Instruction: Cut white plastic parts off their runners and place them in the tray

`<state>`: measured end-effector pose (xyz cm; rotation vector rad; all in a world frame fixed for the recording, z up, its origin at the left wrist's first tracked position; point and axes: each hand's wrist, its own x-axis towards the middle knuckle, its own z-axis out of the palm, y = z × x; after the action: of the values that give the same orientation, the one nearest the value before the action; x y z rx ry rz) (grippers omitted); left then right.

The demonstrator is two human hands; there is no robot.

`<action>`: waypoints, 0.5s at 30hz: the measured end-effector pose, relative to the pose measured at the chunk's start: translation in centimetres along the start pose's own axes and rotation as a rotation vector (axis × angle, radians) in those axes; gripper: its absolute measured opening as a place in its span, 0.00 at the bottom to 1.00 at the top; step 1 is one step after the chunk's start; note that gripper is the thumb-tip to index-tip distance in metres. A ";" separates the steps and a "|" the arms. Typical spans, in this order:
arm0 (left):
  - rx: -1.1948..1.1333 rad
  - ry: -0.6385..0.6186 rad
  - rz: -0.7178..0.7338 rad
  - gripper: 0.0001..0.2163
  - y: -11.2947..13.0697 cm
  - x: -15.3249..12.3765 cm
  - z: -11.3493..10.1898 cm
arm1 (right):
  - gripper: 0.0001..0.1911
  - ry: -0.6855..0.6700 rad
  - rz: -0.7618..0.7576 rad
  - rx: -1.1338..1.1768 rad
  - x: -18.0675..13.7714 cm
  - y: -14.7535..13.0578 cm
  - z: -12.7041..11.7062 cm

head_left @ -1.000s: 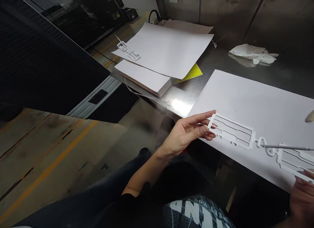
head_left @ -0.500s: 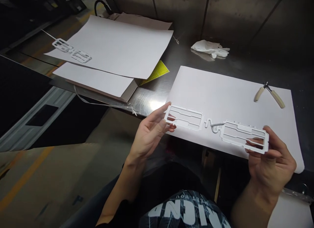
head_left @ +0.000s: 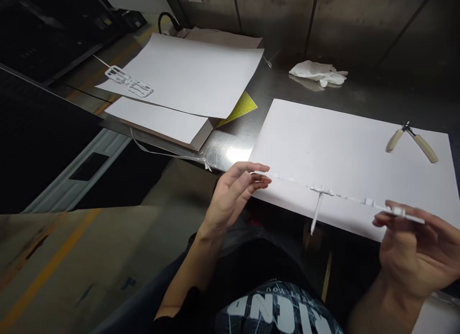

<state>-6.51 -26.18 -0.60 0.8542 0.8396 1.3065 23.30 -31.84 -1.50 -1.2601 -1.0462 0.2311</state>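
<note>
Between my two hands a white plastic molded part with its sprue [head_left: 322,190] is held edge-on, so its two frames look like a thin line. The thin sprue stem points down toward me from the middle. My left hand [head_left: 233,192] pinches the left end between thumb and fingers. At the right end, my right hand [head_left: 419,247] grips the other frame, thumb below and fingers behind. Under the part lies a white paper sheet [head_left: 323,142]. Side cutters [head_left: 413,140] with cream handles rest spread on that sheet, beyond my right hand.
A similar white molded part [head_left: 140,88] lies on a stack of large paper [head_left: 194,75] at the left. A yellow sheet [head_left: 240,109] sticks out beneath. A crumpled white glove [head_left: 318,74] sits on the metal table [head_left: 266,85] near the back wall.
The molded part has turned from showing its frames face-on to edge-on, its stem now pointing down. My right hand has shifted right and a little lower. The view has moved slightly.
</note>
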 end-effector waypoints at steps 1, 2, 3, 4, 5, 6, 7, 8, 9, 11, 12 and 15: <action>0.016 0.014 0.015 0.09 0.0 0.0 0.1 | 0.11 -0.033 -0.041 -0.003 -0.1 0.1 0.0; 0.037 0.026 0.034 0.07 0.0 0.0 0.3 | 0.11 -0.072 -0.061 0.001 -0.2 0.1 -0.1; 0.054 0.029 0.056 0.05 0.0 0.0 0.4 | 0.11 -0.105 -0.068 0.010 -0.3 0.1 -0.2; 0.064 0.023 0.085 0.05 0.0 0.0 0.5 | 0.12 -0.123 -0.060 0.020 -0.4 0.1 -0.2; 0.070 0.016 0.118 0.05 0.0 0.0 0.6 | 0.13 -0.120 -0.046 0.033 -0.4 0.0 -0.3; 0.079 0.010 0.152 0.06 0.0 -0.1 0.7 | 0.15 -0.122 -0.028 0.053 -0.4 -0.1 -0.3; 0.090 0.008 0.186 0.07 0.0 -0.1 0.8 | 0.16 -0.125 -0.012 0.073 -0.4 -0.2 -0.3; 0.105 0.005 0.218 0.08 0.0 -0.1 0.8 | 0.17 -0.128 0.004 0.088 -0.4 -0.4 -0.3; 0.120 0.002 0.247 0.09 -0.1 -0.1 0.8 | 0.18 -0.135 0.020 0.097 -0.3 -0.6 -0.2; 0.148 -0.007 0.295 0.13 -0.1 -0.2 1.0 | 0.21 -0.132 0.054 0.090 -0.3 -1.1 -0.1; 0.163 -0.012 0.314 0.15 -0.1 -0.3 1.1 | 0.22 -0.116 0.076 0.077 -0.3 -1.2 0.0; 0.216 0.002 0.343 0.21 0.0 -0.6 1.5 | 0.25 -0.057 0.144 0.020 -0.5 -1.0 -0.5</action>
<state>-5.23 -26.83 0.10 1.2084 0.8723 1.5304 23.05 -32.89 -0.85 -1.3185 -1.0006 0.3889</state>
